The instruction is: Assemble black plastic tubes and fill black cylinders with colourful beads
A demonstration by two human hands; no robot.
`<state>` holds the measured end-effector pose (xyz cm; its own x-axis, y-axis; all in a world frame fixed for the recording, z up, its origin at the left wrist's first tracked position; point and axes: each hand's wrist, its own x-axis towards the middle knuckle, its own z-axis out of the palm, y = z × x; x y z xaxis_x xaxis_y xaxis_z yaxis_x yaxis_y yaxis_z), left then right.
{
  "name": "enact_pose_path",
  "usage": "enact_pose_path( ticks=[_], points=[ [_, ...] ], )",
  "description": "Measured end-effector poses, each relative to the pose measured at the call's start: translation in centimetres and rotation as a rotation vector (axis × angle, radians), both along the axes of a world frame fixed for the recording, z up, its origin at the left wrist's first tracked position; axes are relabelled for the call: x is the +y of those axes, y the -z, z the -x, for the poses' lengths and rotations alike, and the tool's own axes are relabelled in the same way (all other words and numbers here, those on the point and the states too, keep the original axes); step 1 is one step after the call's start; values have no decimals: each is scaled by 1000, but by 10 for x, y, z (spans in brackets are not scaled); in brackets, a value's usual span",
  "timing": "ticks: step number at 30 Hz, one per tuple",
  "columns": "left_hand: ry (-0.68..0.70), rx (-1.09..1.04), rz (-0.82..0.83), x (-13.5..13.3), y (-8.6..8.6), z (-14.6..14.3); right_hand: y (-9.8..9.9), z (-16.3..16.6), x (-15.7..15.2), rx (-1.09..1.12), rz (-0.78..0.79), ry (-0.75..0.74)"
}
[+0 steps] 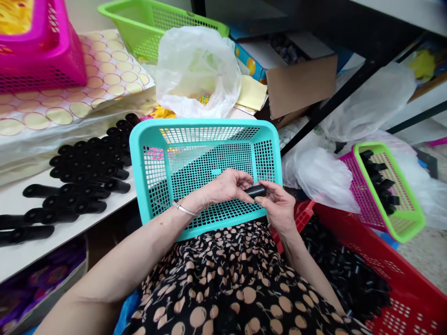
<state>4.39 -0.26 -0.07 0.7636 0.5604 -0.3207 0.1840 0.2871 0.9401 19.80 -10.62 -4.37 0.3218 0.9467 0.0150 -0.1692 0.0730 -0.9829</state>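
Observation:
A short black plastic tube (256, 190) lies level between both hands, above the turquoise mesh basket (153, 139) resting on my lap. My left hand (225, 187) is closed around the tube's left end, fingers curled over it. My right hand (277, 204) pinches the tube's right end between thumb and fingers. A thin bangle sits on my left wrist. The basket looks empty inside.
Many black funnel-shaped parts (87, 172) lie in rows on the white board at left. A red basket (412, 298) of black tubes sits at right, a green-and-pink basket (405, 218) with black pieces beyond it. Plastic bags (197, 70), a cardboard box (300, 83), pink (38, 51) and green (139, 23) baskets stand behind.

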Motion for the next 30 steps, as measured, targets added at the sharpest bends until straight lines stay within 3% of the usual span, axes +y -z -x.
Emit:
enact_pose_path(
  ticks=[3,6,10,13,16,19,22,27,30],
  points=[
    [-45,61,-63,0,-2,2,3,3,2,15,9,29],
    [75,106,-195,-3,-7,4,6,8,7,99,28,102],
    [99,198,-559,-16,-16,6,8,20,9,194,88,133],
    [77,206,-833,-29,-22,11,8,26,8,181,81,66],
    [17,207,-943,-38,-33,26,7,22,11,29,37,-51],
    [-212,215,-983,-44,-49,54,11,10,18,-337,24,-40],
    [-614,303,-961,-49,-61,94,20,-2,27,-775,77,-21],
    [-1338,549,-874,-66,-57,173,27,-4,30,-1211,275,-348],
    [-1598,685,-777,-86,-42,219,25,2,30,-1345,358,-494]
  ],
)
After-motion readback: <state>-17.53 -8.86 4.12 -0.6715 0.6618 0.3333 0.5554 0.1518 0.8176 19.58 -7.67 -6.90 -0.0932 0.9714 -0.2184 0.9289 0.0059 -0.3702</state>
